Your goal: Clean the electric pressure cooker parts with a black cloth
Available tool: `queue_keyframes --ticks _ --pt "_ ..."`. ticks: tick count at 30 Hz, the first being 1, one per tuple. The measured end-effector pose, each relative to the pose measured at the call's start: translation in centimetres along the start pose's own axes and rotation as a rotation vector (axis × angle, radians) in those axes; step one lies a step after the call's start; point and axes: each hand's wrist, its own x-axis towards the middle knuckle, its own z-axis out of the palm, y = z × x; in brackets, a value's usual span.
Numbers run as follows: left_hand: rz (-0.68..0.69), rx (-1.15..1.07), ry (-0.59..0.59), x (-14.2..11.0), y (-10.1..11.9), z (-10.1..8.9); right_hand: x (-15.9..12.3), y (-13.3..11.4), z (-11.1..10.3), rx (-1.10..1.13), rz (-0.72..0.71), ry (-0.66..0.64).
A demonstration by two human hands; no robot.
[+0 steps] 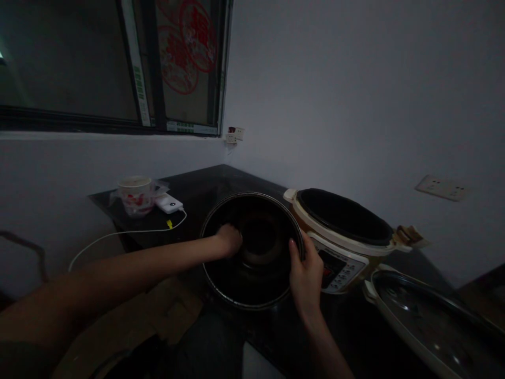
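A dark round inner pot (221, 295) is tilted toward me over the front edge of a black counter (205, 181). My left hand (229, 239) reaches inside it, fingers curled against the inner wall; what it holds, if anything, is hidden in the dim light. My right hand (305, 273) grips the pot's right rim, thumb over the edge. Just right of the pot stands a cream and tan electric cooker (343, 252) with its dark cavity showing and no lid on.
The cooker's lid (430, 321) lies at the lower right. At the counter's far left are a paper cup in a plastic bag (136, 196) and a white power bank (169, 203) with a white cable. A window (110, 63) is above, a wall socket (441, 187) at right.
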Motion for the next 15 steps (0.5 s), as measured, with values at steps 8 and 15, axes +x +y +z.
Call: queue_keyframes --ticks 8,15 --pt "0.136 0.121 0.206 4.7 1.1 -3.8 0.0 -0.1 0.4 0.007 -0.037 0.001" --pt "0.308 0.142 0.313 6.1 2.7 -4.0 -0.7 -0.1 0.3 0.021 -0.02 -0.011"
